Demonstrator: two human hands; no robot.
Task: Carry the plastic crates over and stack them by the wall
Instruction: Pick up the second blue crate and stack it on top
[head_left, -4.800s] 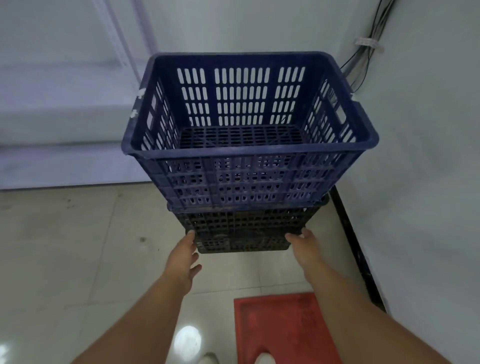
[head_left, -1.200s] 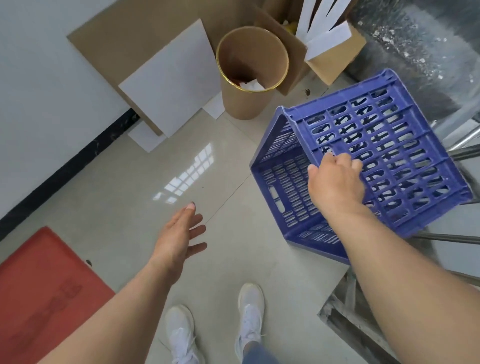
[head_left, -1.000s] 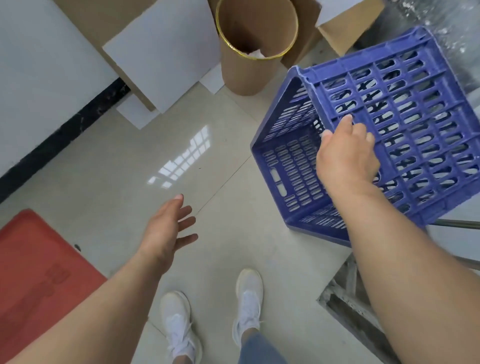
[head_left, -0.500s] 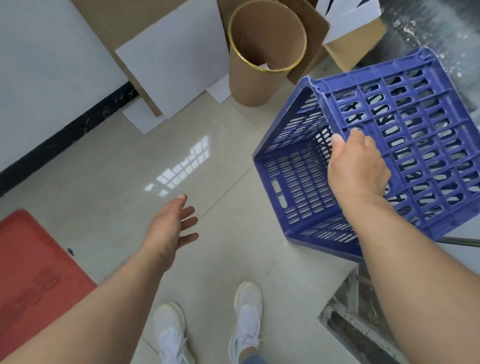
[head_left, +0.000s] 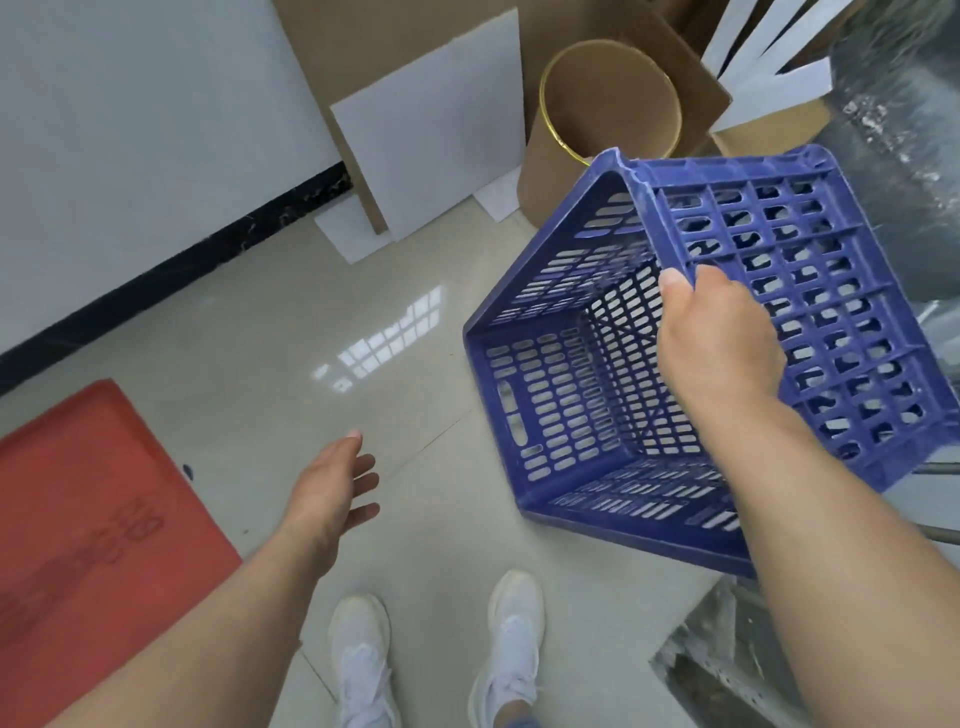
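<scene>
A blue slotted plastic crate (head_left: 561, 395) hangs tipped on its side, its open mouth facing left and toward me. My right hand (head_left: 722, 332) grips the crate's upper rim, fingers curled over the edge. My left hand (head_left: 332, 488) hovers over the floor to the left, fingers spread and relaxed, holding nothing. The stack of crates by the wall is out of view.
A round cardboard drum (head_left: 608, 119) and flat cardboard and white boards (head_left: 431, 130) lean against the wall behind the crate. A red mat (head_left: 83, 519) lies at the left. A metal frame (head_left: 727, 670) stands at lower right. My white shoes (head_left: 363, 660) are on the tiled floor.
Earlier I stood at the stacked crates by the wall; now I face another spot. Over the last second my right hand has shifted on the tipped blue crate and lifted it slightly.
</scene>
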